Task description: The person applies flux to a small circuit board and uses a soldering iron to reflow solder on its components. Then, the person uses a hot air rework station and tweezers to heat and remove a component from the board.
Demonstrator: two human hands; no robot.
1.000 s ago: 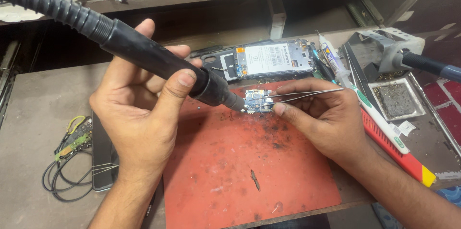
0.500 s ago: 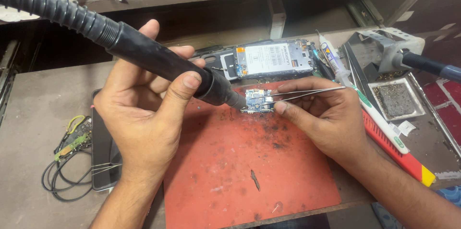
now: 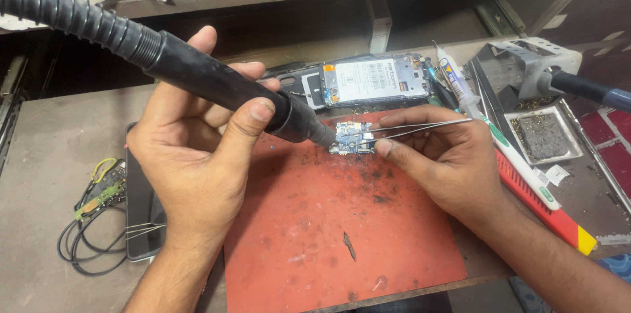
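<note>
My left hand [image 3: 197, 155] grips a thick black hot-air wand [image 3: 217, 83] with a ribbed hose running off the upper left. Its metal nozzle points at a small blue circuit board [image 3: 353, 138] lying at the top of a red work mat [image 3: 328, 234]. My right hand [image 3: 440, 155] holds thin metal tweezers [image 3: 420, 127], their tips at the board's right edge, and a fingertip rests against the board.
An opened phone [image 3: 374, 80] lies behind the board. A soldering iron stand [image 3: 532, 63], a metal tray [image 3: 542, 134] and a white syringe tube [image 3: 460, 86] sit at right. A dark phone [image 3: 139, 221] and a wired small board [image 3: 98, 195] lie at left.
The view has shifted slightly; both hands stay in place with the nozzle still at the board and the tweezers still on its right edge.
</note>
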